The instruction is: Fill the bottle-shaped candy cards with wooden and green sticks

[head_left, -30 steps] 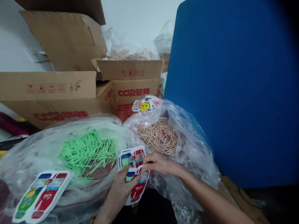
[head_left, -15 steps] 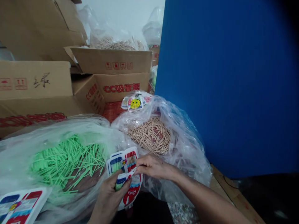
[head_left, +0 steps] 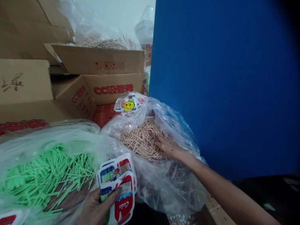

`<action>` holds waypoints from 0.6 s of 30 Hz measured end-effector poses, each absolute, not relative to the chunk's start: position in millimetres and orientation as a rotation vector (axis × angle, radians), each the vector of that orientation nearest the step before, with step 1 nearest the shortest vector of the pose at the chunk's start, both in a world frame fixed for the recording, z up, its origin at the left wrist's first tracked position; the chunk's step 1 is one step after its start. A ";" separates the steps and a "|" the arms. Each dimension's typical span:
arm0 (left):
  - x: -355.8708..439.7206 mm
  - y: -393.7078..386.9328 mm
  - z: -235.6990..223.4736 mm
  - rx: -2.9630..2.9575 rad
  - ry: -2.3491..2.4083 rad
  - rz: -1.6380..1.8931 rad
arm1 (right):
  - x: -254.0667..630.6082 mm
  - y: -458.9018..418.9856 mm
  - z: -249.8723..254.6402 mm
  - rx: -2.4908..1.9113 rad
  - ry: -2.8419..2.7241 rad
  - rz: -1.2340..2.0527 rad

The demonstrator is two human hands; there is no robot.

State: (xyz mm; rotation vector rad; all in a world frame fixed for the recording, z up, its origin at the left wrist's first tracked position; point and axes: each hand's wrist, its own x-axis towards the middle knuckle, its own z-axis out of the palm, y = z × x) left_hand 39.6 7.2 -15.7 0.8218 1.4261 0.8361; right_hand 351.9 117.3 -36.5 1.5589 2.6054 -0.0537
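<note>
Many thin tan sticks (head_left: 140,142) touch the right hand (head_left: 169,148)

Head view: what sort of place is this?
Probably an indoor packing or storage workspace: printed cardboard boxes behind, plastic bags with loose green sticks and tan sticks, and printed packets in the left hand.

Two stick heaps (head_left: 39,170) (head_left: 138,140) (nearby), one blue panel (head_left: 220,84).

Your light is dim and cool, palest on the wall (head_left: 112,14) beyond the counter (head_left: 105,113); soft glare streaks the plastic bag (head_left: 173,184), your right fingers (head_left: 161,145) look slightly soft, and the view's upper right corner blackens.
</note>
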 end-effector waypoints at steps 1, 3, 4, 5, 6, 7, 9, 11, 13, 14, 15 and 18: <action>41.0 7.5 -15.1 0.807 1.432 0.840 | 348.6 118.3 -38.4 1.548 2.605 -0.033; 44.1 7.5 -12.4 0.797 1.448 0.839 | 344.0 121.3 -42.9 1.553 2.603 0.037; 45.3 7.1 -11.2 0.792 1.459 0.836 | 343.0 123.0 -45.7 1.553 2.607 0.063; 46.1 6.5 -10.4 0.786 1.466 0.831 | 342.8 124.4 -48.8 1.554 2.618 0.068; 46.4 5.6 -10.4 0.778 1.468 0.827 | 343.2 125.5 -52.1 1.557 2.633 0.059; 46.3 4.4 -10.9 0.764 1.464 0.824 | 343.9 126.2 -55.3 1.562 2.648 0.043; 45.2 1.3 -12.7 0.727 1.446 0.834 | 345.6 126.5 -61.3 1.578 2.679 0.001; 44.3 -2.1 -13.3 0.707 1.432 0.832 | 346.7 126.5 -66.1 1.610 2.693 -0.049; 44.4 -5.3 -11.3 0.715 1.425 0.839 | 347.4 127.3 -69.7 1.651 2.698 -0.110; 44.6 -6.7 -9.6 0.725 1.422 0.845 | 347.8 128.2 -71.1 1.680 2.702 -0.151; 44.9 -8.0 -7.9 0.734 1.418 0.856 | 348.2 129.3 -72.0 1.714 2.707 -0.196; 44.5 -12.4 -6.1 0.723 1.405 0.895 | 349.8 132.7 -72.0 1.834 2.747 -0.355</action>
